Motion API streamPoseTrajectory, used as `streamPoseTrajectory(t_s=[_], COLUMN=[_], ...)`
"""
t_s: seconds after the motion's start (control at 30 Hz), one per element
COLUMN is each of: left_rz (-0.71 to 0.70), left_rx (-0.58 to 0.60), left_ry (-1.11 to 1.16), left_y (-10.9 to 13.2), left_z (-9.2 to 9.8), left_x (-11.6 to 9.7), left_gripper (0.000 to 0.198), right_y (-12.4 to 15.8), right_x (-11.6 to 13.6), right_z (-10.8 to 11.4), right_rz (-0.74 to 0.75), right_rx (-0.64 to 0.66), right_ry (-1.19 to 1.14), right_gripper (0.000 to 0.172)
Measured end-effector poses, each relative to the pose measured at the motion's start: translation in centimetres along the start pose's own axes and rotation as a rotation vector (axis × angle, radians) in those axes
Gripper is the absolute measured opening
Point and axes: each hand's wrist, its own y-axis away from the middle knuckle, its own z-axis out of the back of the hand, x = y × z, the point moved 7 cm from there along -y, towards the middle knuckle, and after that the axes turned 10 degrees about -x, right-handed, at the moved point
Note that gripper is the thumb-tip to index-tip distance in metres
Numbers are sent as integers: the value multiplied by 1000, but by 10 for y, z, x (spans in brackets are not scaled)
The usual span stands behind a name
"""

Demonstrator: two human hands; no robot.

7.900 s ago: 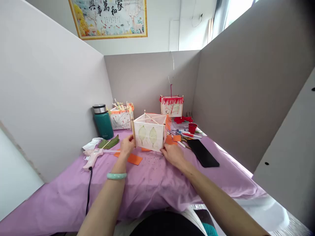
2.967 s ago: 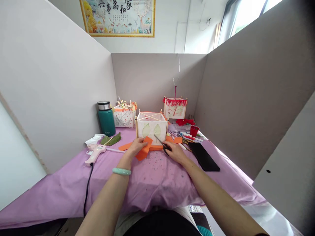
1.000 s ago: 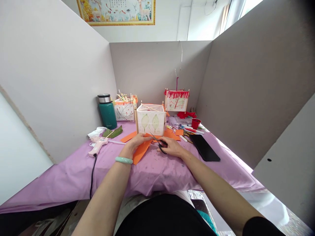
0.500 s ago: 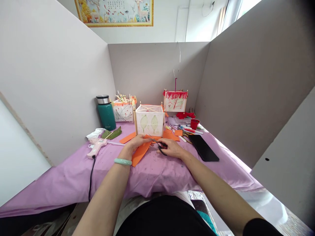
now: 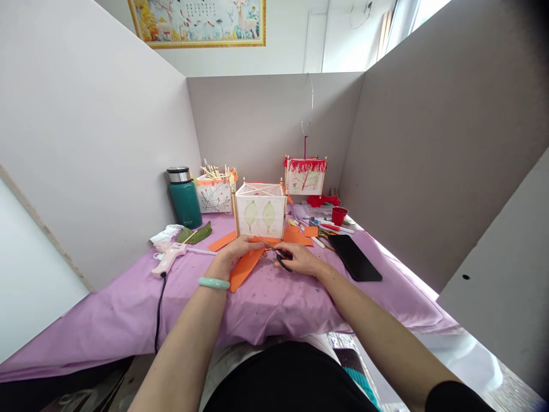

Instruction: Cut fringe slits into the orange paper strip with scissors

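Note:
My left hand point(image 5: 235, 253), with a pale green bracelet on the wrist, grips an orange paper sheet point(image 5: 241, 269) over the purple cloth. My right hand point(image 5: 300, 258) is closed on black scissors point(image 5: 278, 255), whose blades meet the paper's edge between the two hands. Just behind them stands a white paper lantern box point(image 5: 259, 210) with two leaf prints and a stick frame.
A pink glue gun point(image 5: 168, 257) with a black cord lies at the left, near a green leaf and a teal flask point(image 5: 184, 197). A stick-filled box point(image 5: 213, 190), a red-fringed lantern point(image 5: 305, 175), pens, a red cup point(image 5: 338, 216) and a black phone point(image 5: 354, 257) sit behind and right.
Earlier both hands held the lantern box; since then it stands on the cloth, and the hands have taken the orange paper and scissors. Over the last second they have barely shifted.

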Motion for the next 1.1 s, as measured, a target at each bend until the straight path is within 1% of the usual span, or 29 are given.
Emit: streamPoseTrajectory(t_s=[0.1, 0.33, 0.57, 0.7, 0.87, 1.1], left_rz=[10, -2, 18, 38, 23, 17], left_rx=[3, -19, -25, -68, -161, -201], left_ry=[-2, -37, 27, 67, 73, 50], left_y=[-1, 2, 3, 2, -1, -2], left_z=[1, 2, 0, 5, 15, 20], left_x=[2, -2, -3, -1, -1, -2], left_gripper=[41, 35, 32, 33, 36, 35], right_y=[0, 0, 0, 0, 1, 0], right_x=[-1, -5, -8, -8, -8, -8], right_z=[0, 0, 0, 2, 2, 5], right_rz=[-7, -6, -12, -25, -32, -41], right_rx=[6, -7, -4, -15, -18, -23], right_ry=[3, -4, -17, 0, 13, -1], right_gripper=[45, 43, 41, 39, 36, 38])
